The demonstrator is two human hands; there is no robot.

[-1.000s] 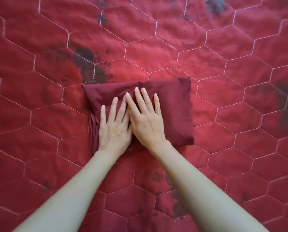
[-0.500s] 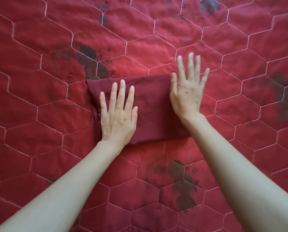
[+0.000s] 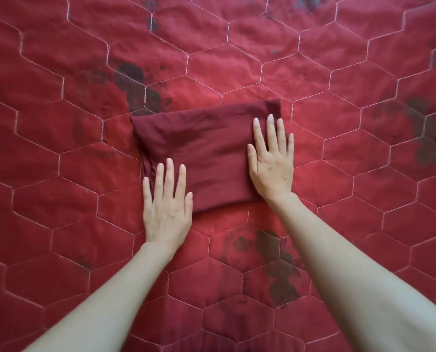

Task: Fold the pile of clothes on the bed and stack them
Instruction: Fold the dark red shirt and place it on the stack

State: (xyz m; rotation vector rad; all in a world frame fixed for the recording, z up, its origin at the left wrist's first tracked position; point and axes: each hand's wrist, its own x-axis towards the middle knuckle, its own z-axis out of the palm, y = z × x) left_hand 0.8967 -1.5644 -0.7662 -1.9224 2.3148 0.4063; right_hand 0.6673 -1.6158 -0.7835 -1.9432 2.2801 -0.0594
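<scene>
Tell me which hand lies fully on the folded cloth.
The right hand: it lies flat on the folded cloth at its right end. The left hand only has its fingertips on the near left corner, palm on the quilt.

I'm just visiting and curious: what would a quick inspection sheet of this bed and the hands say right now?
Surface: red quilted bedspread with hexagon stitching and dark blotches.
Job's things: one dark red folded garment, a rough rectangle lying flat; no pile or stack in view.
Clutter: nothing seen.
Hands: left hand flat, fingers straight, fingertips on the garment's near left corner; right hand flat, pressing its right end.
Cables: nothing seen.
Surroundings: only bedspread fills the view; bare forearms enter from below.
</scene>
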